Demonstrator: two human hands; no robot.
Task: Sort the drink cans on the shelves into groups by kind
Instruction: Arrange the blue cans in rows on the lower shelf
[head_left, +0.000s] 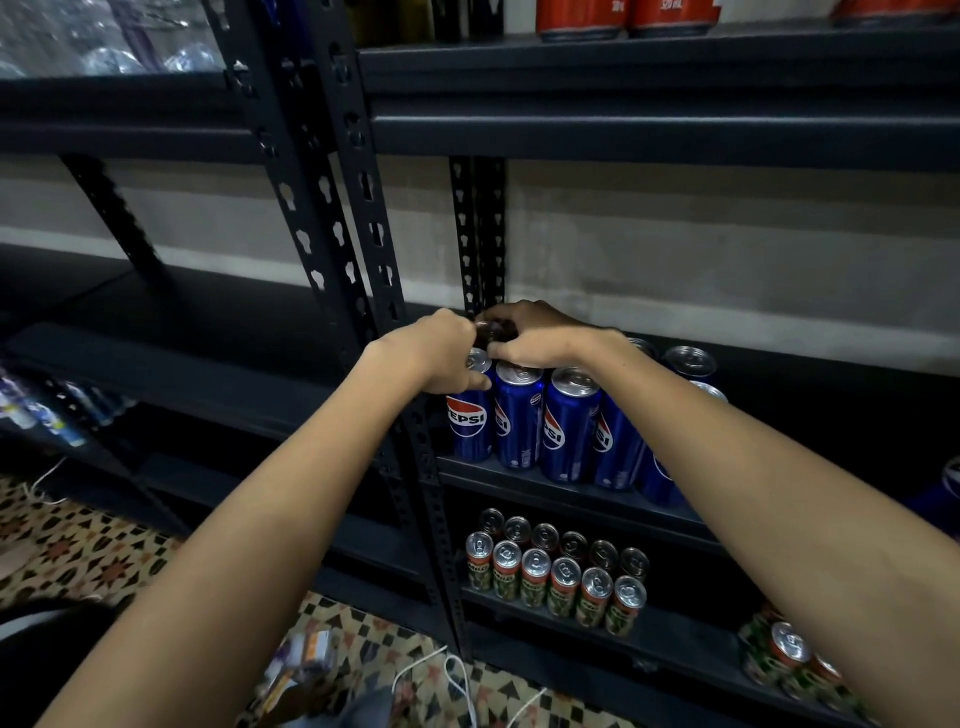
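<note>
At the left end of the middle shelf (571, 493), the left hand (441, 353) curls over the top of the corner Pepsi can (470, 421). The right hand (540, 338) meets it above the blue row (561, 426), both gripping a small dark thing (493, 332) (too hidden to identify). On the lower shelf (675, 660) stand red-and-green cans (563, 587).

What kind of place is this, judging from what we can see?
Probably a small shop's stockroom or storage corner: dark metal shelving against a bare wall, rows of blue Pepsi cans and smaller green-and-red cans, grouped by kind.
</note>
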